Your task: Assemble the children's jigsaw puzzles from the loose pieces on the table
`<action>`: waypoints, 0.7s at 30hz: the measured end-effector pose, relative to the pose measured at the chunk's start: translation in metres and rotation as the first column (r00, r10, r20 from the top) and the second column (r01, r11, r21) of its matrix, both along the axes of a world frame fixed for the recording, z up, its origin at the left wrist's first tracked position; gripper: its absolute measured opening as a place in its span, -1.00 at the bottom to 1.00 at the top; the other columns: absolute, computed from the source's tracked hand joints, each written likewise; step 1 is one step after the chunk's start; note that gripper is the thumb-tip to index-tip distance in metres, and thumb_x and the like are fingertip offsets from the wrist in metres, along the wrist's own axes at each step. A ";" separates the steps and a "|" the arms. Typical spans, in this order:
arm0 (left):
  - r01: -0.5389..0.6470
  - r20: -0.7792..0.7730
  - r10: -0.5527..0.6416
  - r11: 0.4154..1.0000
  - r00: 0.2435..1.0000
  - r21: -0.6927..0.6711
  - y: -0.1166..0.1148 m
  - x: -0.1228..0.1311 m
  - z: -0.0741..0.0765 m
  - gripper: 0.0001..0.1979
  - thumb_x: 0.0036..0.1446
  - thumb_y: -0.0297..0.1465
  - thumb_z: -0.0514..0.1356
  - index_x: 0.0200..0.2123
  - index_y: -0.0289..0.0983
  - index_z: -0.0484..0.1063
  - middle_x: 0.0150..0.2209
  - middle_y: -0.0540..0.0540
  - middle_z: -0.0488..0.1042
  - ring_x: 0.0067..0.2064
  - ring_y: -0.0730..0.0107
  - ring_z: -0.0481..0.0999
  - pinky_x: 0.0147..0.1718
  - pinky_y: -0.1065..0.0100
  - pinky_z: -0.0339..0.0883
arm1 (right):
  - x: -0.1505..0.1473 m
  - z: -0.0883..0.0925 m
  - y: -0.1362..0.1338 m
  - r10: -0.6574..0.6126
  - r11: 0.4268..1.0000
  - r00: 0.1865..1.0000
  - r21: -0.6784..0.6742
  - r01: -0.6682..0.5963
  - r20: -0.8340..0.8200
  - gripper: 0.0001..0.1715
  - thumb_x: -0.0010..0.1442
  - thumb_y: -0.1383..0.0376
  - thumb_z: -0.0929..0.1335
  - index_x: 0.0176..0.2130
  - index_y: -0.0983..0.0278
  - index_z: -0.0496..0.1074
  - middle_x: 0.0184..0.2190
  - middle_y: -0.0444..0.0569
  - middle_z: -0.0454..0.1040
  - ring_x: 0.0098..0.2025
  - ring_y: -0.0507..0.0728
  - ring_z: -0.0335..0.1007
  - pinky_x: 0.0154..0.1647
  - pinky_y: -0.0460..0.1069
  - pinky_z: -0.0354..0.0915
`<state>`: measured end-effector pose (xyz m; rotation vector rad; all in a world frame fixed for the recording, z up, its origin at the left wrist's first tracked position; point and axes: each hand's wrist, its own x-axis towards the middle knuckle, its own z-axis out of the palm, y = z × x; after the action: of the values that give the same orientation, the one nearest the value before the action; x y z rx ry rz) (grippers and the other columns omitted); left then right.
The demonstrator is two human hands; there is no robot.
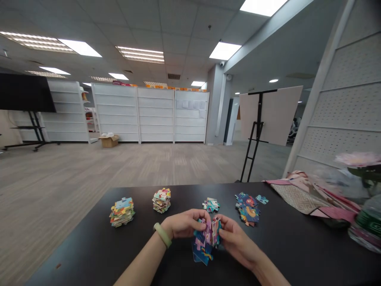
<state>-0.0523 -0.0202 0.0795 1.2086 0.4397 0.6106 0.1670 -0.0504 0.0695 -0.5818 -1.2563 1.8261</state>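
Observation:
Close to the front of the dark table, my left hand [189,223] pinches several jigsaw puzzle pieces [203,242], blue and purple with bits of pink. Right beside it, my right hand [235,238] grips a small stack of puzzle pieces [216,231] in pink and teal, held on edge. Both bundles touch or nearly touch between the fingertips. Just beyond my hands lies a low pile of teal and white pieces [211,205]. To its right spreads a dark blue and orange pile [248,208], with a loose blue piece [262,199] beside it.
Two taller puzzle stacks stand at the left: a yellow-green one [122,212] and a cream one [161,200]. A patterned pink cloth [309,196], a plastic bottle [367,224] and a pink flower [358,159] occupy the right side. Past the black table [98,246] stands an easel [253,147].

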 end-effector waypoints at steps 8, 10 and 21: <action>-0.078 0.185 0.084 0.996 0.979 -0.037 0.003 0.005 -0.004 -0.54 -0.09 -0.23 0.55 -0.26 -0.30 0.43 -0.40 0.03 0.38 -0.45 0.51 0.40 -0.39 0.46 0.32 | -0.010 0.003 -0.016 -0.344 0.928 0.935 0.183 0.325 0.083 -0.52 0.11 0.03 0.54 -0.04 0.15 0.48 -0.17 -0.03 0.57 -0.16 0.18 0.49 -0.09 0.07 0.40; -0.127 0.221 0.128 0.992 0.967 -0.022 0.004 0.009 -0.003 -0.53 -0.09 -0.23 0.55 -0.25 -0.30 0.42 -0.40 0.04 0.37 -0.47 0.53 0.38 -0.42 0.46 0.33 | -0.012 0.000 -0.016 -0.462 0.878 0.886 0.166 0.450 0.046 -0.49 0.09 0.01 0.53 -0.03 0.14 0.48 -0.12 0.02 0.58 -0.10 0.25 0.50 -0.05 0.13 0.42; -0.413 0.331 0.397 0.910 0.856 -0.023 0.017 -0.003 0.003 -0.56 0.03 -0.18 0.47 -0.24 -0.20 0.30 -0.39 0.10 0.33 -0.50 0.53 0.39 -0.55 0.49 0.37 | -0.026 -0.018 -0.027 -0.385 0.841 0.721 0.541 0.017 0.576 -0.59 0.11 0.13 0.47 -0.03 0.13 0.59 0.04 0.09 0.59 0.14 0.40 0.43 0.25 0.28 0.26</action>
<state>-0.0548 -0.0036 0.0822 1.0361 0.3981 1.1764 0.1407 -0.0773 0.0519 -1.0827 -1.9692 1.0159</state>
